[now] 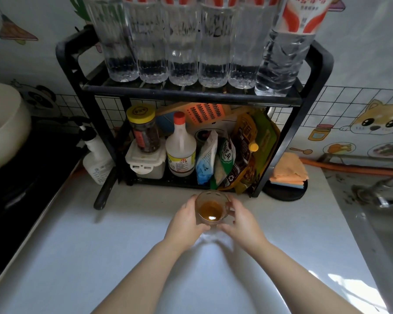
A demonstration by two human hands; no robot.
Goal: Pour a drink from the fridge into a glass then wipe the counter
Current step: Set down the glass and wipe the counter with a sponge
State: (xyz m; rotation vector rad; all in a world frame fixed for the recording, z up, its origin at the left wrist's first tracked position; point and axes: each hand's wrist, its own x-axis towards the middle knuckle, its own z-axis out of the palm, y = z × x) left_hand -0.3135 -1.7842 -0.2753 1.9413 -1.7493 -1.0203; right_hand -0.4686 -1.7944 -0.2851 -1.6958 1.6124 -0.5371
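The bench [100, 257] is pale and smooth, with bright light on its near right part. A black rack [77, 87] stands on it at the back, by the wall. The top shelf of the rack holds a row of clear bottles [182, 53]. The bottom shelf holds a jar [144, 130] with a yellow lid on a white box [145, 164], a white bottle [180, 150] with a red cap, and some bags [236, 155].

A spray bottle [95, 159] stands on the bench just left of the rack. A round black plate [284, 192] sits just right of it, with folded orange and blue cloths [288, 171] on top. In front of the rack, the left hand [184, 223] and the right hand [243, 223] hold a small glass [210, 209] of brown drink low at the bench.
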